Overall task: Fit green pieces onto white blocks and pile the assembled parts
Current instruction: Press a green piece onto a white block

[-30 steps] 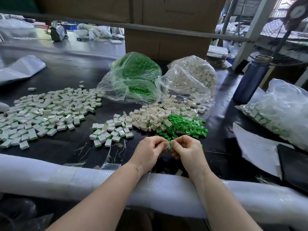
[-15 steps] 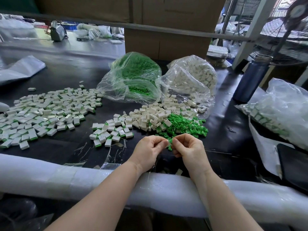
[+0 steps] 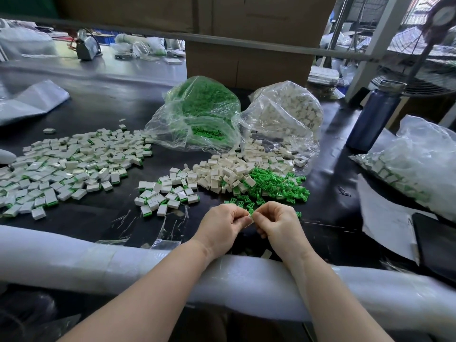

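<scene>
a green piece (image 3: 251,211) met a white block (image 3: 251,219) between pinching left hand (image 3: 223,224) and right hand (image 3: 277,222), held low over the desk (image 3: 98,109) for fitting; loose stock (image 3: 276,185) lay just beyond, assembled parts (image 3: 66,166) piled left.

Bright, even daylight from the open side at upper right, blown out near the fan (image 3: 444,16). Soft glare across the dark table (image 3: 98,104) and the plastic bags (image 3: 197,124). Faint shadows only. Wide-angle bending toward the edges; foreground foam roll (image 3: 74,257) slightly soft.
</scene>
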The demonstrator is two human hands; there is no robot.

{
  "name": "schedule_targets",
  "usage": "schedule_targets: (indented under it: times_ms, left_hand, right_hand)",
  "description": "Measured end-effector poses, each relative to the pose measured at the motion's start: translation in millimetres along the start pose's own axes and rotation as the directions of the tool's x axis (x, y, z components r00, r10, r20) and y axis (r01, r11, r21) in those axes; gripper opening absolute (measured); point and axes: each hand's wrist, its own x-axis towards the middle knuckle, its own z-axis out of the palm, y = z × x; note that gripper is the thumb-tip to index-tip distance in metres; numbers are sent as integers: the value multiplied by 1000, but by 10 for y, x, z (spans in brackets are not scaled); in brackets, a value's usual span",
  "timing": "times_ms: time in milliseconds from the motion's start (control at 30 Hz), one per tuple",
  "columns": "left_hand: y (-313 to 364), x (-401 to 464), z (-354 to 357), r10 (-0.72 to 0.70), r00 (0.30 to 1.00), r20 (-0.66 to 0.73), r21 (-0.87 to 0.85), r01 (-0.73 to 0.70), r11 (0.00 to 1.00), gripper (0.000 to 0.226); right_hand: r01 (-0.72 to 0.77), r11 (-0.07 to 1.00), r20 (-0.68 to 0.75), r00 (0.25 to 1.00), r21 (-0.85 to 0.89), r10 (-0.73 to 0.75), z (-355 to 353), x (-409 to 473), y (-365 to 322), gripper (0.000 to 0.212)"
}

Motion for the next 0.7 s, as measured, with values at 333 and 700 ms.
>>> schedule_targets:
  times_ms: [333, 700]
  left_hand:
    - [54, 4, -19, -85, 996, -10, -236, 81, 968, 14]
    - [102, -7, -56, -54, 999, 6, -313, 53, 948, 14]
  right_hand:
    - [38, 977, -9, 999, 209, -37, -14, -8, -8, 13]
    - [-21, 966, 45, 999, 258, 10, -7, -23, -56, 13]
